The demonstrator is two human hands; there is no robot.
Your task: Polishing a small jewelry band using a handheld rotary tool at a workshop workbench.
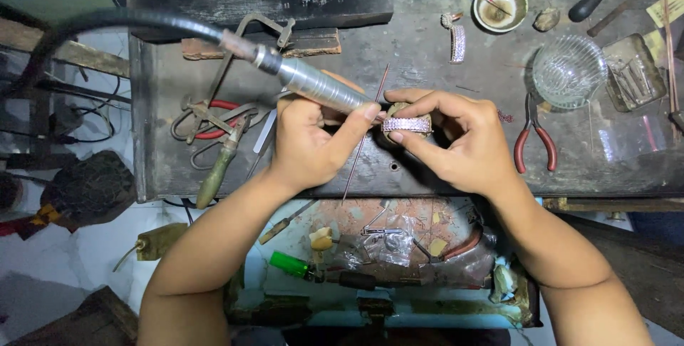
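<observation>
Left hand (308, 143) grips a ribbed metal rotary handpiece (317, 84) like a pen, fingers closed round the barrel, tip meeting the ring. Right hand (456, 139) pinches a small stone-set ring (407, 124), fingers shut on its sides, at the counter's (427, 54) front edge, middle. Ring looks light, stiff, tiny, likely slippery and easy to drop; best held by the band edges, off the stones. Handpiece is rigid, its black hose (107, 22) flexible. Red-handled pliers (534, 139) lie right of the hands, a ribbed glass dish (568, 71) toward the back right. Counter is worn, dark, scratched.
</observation>
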